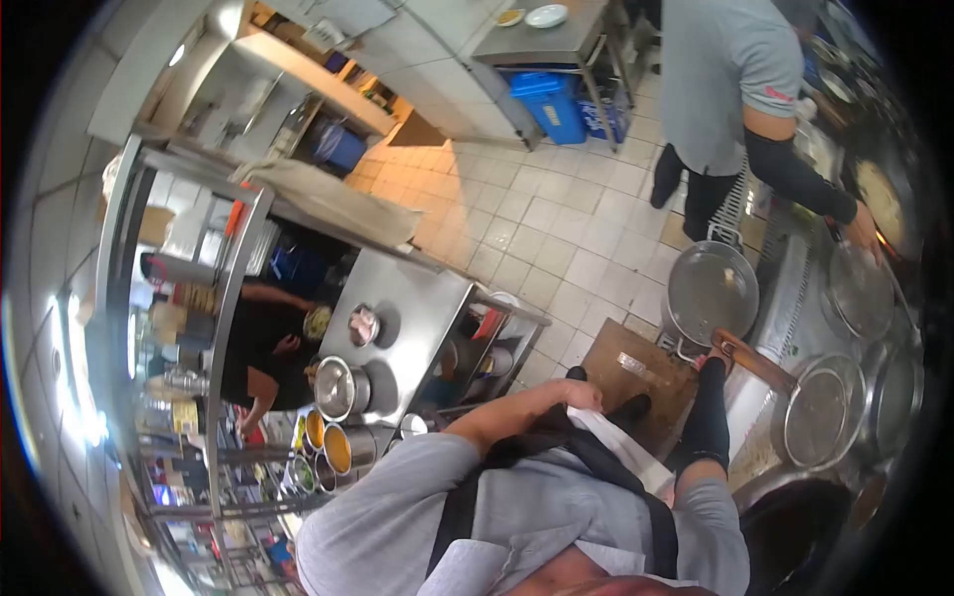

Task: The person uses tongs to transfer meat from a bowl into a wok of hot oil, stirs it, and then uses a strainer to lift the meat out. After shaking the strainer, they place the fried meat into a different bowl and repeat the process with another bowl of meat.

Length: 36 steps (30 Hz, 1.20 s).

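My left hand (583, 395) is closed on one end of a white cloth (621, 442), which hangs slantwise across the front of my body. On the right, my black-sleeved right hand (713, 365) is closed around the end of a wooden handle (755, 363); its fingers are partly hidden. That handle leads to a round mesh strainer (825, 412) on the stove side. Just beyond my right hand is a large metal pan (713, 290) with loop handles.
A co-worker (730, 79) reaches over a wok (879, 204) at upper right. Another person in black (263, 348) works behind the steel counter (407, 308), where a metal pot (341, 387) stands. A brown mat (636, 363) lies on the tiled floor, and a blue bin (550, 104) stands farther back.
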Each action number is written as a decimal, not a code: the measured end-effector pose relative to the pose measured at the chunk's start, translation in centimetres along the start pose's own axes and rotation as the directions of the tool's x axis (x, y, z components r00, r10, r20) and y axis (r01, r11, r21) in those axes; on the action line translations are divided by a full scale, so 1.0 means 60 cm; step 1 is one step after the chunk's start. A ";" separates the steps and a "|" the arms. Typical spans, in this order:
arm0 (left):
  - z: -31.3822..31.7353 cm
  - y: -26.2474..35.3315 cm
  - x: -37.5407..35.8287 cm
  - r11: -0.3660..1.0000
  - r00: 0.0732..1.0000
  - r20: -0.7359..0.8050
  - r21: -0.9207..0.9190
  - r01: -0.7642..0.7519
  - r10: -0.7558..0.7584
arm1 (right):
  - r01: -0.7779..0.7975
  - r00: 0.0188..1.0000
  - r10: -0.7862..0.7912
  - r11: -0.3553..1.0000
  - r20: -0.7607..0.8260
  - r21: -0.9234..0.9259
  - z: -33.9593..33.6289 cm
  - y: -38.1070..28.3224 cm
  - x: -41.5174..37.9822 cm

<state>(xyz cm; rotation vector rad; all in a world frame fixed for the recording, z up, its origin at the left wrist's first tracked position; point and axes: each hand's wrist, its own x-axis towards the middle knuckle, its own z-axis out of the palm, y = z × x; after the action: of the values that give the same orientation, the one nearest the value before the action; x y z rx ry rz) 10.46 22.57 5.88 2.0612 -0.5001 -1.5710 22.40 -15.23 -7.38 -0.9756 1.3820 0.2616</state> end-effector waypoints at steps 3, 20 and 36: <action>-0.021 -0.206 0.004 0.828 0.975 0.003 0.527 -0.192 0.224 | 0.208 0.966 -0.207 0.978 0.156 0.010 -0.010 -0.003 -0.038; -0.050 -0.320 -0.415 0.227 0.528 -0.551 -0.799 -0.557 -0.646 | 0.364 0.895 -0.445 0.769 -0.031 -0.526 0.083 0.046 -0.297; -0.099 -0.662 -0.642 -0.153 0.088 -0.167 0.424 -0.893 -0.982 | 0.555 0.401 -0.587 0.766 0.703 0.323 0.092 -0.112 -0.684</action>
<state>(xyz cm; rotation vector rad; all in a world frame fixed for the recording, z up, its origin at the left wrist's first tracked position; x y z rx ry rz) 5.53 77.44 13.87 0.1513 0.9611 1.0116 21.38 -0.06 31.74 -1.0649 0.1787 0.0959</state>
